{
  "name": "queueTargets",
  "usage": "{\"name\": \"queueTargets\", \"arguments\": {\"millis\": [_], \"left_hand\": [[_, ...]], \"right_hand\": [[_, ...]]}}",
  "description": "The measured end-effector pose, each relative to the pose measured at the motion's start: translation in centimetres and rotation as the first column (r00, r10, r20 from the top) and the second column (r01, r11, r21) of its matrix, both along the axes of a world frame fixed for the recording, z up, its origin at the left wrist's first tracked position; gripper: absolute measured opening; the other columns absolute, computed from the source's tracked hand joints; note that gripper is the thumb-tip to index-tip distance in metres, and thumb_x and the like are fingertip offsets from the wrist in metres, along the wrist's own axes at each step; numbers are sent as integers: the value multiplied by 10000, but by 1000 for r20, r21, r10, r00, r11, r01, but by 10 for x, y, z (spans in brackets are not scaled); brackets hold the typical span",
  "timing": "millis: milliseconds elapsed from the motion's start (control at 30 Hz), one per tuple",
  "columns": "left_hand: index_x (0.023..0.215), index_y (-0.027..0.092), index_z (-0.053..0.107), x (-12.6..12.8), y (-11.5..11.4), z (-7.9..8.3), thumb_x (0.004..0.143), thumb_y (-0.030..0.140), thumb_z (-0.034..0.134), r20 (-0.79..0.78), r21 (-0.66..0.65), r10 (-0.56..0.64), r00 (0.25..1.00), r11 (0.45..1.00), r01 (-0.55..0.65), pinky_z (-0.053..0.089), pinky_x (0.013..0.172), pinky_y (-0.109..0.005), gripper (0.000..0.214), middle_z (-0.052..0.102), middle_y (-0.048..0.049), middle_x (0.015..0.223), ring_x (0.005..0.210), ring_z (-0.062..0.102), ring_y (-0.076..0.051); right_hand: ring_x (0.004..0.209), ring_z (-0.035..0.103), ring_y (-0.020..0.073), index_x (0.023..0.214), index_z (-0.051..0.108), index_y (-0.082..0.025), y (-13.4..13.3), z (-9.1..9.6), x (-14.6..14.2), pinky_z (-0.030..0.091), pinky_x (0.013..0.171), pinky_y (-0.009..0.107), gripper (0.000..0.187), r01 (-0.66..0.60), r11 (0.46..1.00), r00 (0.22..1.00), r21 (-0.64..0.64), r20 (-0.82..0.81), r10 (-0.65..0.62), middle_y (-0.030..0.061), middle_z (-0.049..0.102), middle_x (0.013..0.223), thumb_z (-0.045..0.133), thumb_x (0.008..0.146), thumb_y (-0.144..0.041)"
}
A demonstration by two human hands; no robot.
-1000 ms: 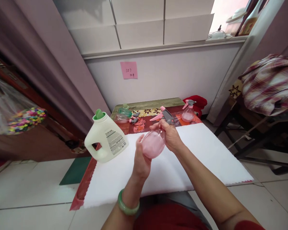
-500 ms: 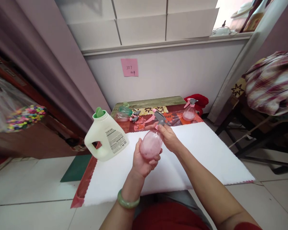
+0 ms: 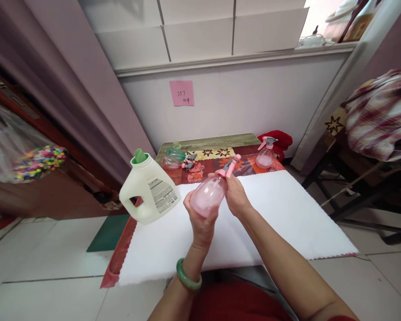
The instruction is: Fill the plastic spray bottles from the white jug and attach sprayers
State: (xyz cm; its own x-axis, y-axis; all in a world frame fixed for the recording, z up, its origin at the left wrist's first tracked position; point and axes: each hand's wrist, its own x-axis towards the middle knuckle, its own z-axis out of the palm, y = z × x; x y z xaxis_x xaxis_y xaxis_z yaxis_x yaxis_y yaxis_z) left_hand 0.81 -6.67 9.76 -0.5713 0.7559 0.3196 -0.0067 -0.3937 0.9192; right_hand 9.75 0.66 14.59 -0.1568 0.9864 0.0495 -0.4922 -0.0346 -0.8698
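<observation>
A clear pink spray bottle (image 3: 207,195) with a pink and grey trigger head is held over the white cloth, tilted with its head up and to the right. My left hand (image 3: 202,223) wraps round the bottle's rounded body from below. At the neck, just under the trigger head, my right hand (image 3: 234,194) closes round it; some of its fingers are hidden behind the bottle. To the left stands a large pale jug (image 3: 147,191) with a green pouring spout. A second pink spray bottle (image 3: 265,156) stands upright at the back right.
White cloth (image 3: 280,218) covers the front of the table over a red patterned sheet. Clear and green spray bottles (image 3: 174,158) lie at the back left. A bag of colourful pieces (image 3: 40,164) hangs at left; plaid fabric (image 3: 382,116) is at right.
The spray bottle has been turned, so its trigger now faces right instead of left. My left hand has rotated with it, and my right hand has shifted its hold at the neck.
</observation>
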Motion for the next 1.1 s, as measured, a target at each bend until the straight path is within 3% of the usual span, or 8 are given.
{"name": "queueTargets", "arguments": {"millis": [167, 300, 400, 500, 700, 833, 967, 1100], "left_hand": [[1331, 268, 421, -6, 0, -12, 562, 355, 977, -248, 121, 106, 963, 990, -78, 443, 1122, -558, 954, 514, -149, 1392, 1300, 562, -345], [1284, 255, 453, -7, -5, -2, 620, 486, 926, 71, -37, -225, 972, 973, 228, 594, 820, -454, 848, 586, -142, 1333, 1097, 666, -329], [1283, 187, 531, -6, -9, 7, 753, 636, 769, 290, -58, -434, 853, 882, 468, 538, 562, -358, 734, 681, -149, 1157, 818, 699, -275], [1230, 143, 618, -3, -11, 12, 759, 661, 765, 489, -40, -495, 718, 810, 585, 481, 536, -311, 716, 711, -110, 959, 702, 672, -221], [1252, 174, 614, 4, -10, 6, 722, 576, 854, 460, -49, -457, 762, 843, 536, 489, 584, -310, 708, 729, -95, 994, 740, 683, -215], [1265, 183, 647, 6, -8, -1, 750, 605, 807, 494, -51, -412, 765, 865, 499, 557, 657, -356, 685, 751, -113, 1042, 766, 693, -225], [1292, 222, 689, 7, -6, -3, 775, 648, 757, 539, -4, -425, 727, 862, 507, 602, 876, -461, 674, 733, -143, 1273, 1079, 712, -325], [1258, 198, 712, 12, -1, -7, 791, 736, 695, 480, -39, -489, 729, 818, 574, 562, 997, -525, 713, 718, -183, 1301, 1269, 641, -399]], "right_hand": [[1162, 702, 310, 1153, 653, -259, -9, 3, -1, 571, 922, 442, 549, -20, 999, 991, 33, -129, 24, 86, 787, 1136, 707, 840, -707], [1121, 710, 307, 1210, 660, -252, -8, 12, 13, 575, 902, 436, 546, -106, 988, 986, 113, -114, 119, 74, 796, 1104, 798, 809, -597], [967, 737, 305, 1083, 701, -243, -3, 14, 26, 583, 777, 418, 528, -183, 975, 980, 127, -52, 191, 74, 799, 1001, 819, 760, -645], [831, 727, 283, 927, 689, -237, 0, 9, 31, 560, 663, 384, 515, -195, 972, 980, 132, -3, 197, 79, 797, 941, 809, 741, -702], [673, 658, 206, 970, 674, -217, -1, 5, 25, 514, 567, 325, 483, -45, 996, 995, 74, 98, 38, 70, 785, 951, 721, 846, -682], [914, 706, 246, 1112, 660, -231, -9, 3, 23, 579, 747, 350, 494, 8, 993, 992, 115, 122, -22, 71, 772, 1096, 731, 848, -644], [1070, 689, 275, 1249, 617, -254, -23, -13, 30, 569, 902, 397, 682, -84, 989, 972, 122, 230, 54, 64, 737, 1193, 903, 676, -490], [1108, 667, 320, 1160, 670, -235, -34, -28, 45, 541, 942, 451, 690, -55, 996, 837, 75, 548, 5, 71, 730, 1187, 954, 559, -423]]}}
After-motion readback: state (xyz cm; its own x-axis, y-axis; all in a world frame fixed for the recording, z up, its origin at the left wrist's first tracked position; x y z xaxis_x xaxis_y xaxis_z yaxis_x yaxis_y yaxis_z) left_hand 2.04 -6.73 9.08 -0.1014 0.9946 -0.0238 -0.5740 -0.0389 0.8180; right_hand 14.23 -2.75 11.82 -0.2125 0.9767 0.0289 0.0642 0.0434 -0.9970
